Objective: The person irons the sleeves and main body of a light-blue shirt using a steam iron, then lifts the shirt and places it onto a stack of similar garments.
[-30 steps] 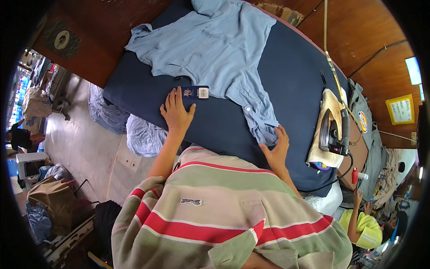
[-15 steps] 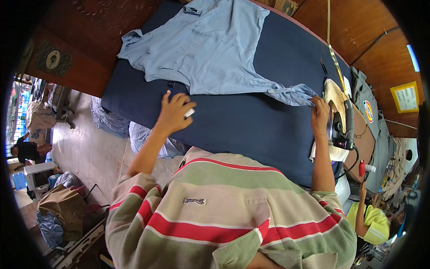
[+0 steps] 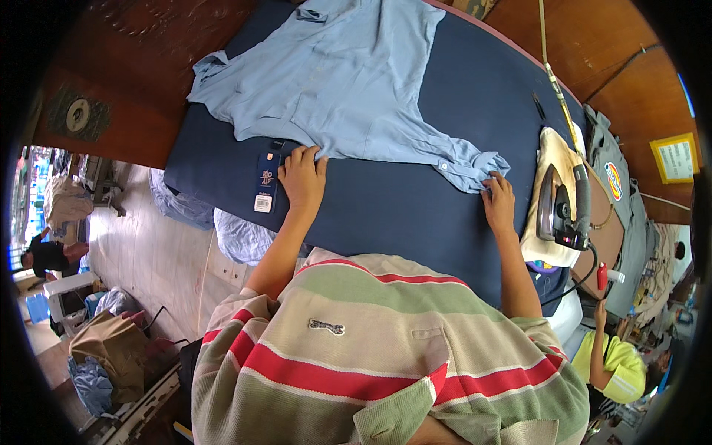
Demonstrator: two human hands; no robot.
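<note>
A light blue shirt (image 3: 348, 81) lies spread on a dark blue padded ironing table (image 3: 393, 204). My left hand (image 3: 302, 182) rests at the shirt's near edge, fingers stretched out and their tips touching the cloth. Beside it hangs a dark hang tag (image 3: 265, 178) with a white label. On the right, the shirt's sleeve reaches toward me, and my right hand (image 3: 500, 202) pinches its crumpled cuff (image 3: 475, 172) between thumb and fingers. Right of that hand, an electric iron (image 3: 564, 211) lies on a cream cloth pad (image 3: 556, 152).
A cord (image 3: 545, 44) hangs down toward the iron. Grey garments (image 3: 623, 193) lie at the far right, near a person in a yellow top (image 3: 619, 367). Wooden panels (image 3: 126, 81) border the table. Bundled clothes (image 3: 245, 233) sit below its left edge, and a brown cloth heap (image 3: 111, 348) at lower left.
My left hand has moved right and onto the shirt's edge, uncovering the hang tag. My right hand has drawn the cuff left and a little nearer, away from the iron, which now shows fully.
</note>
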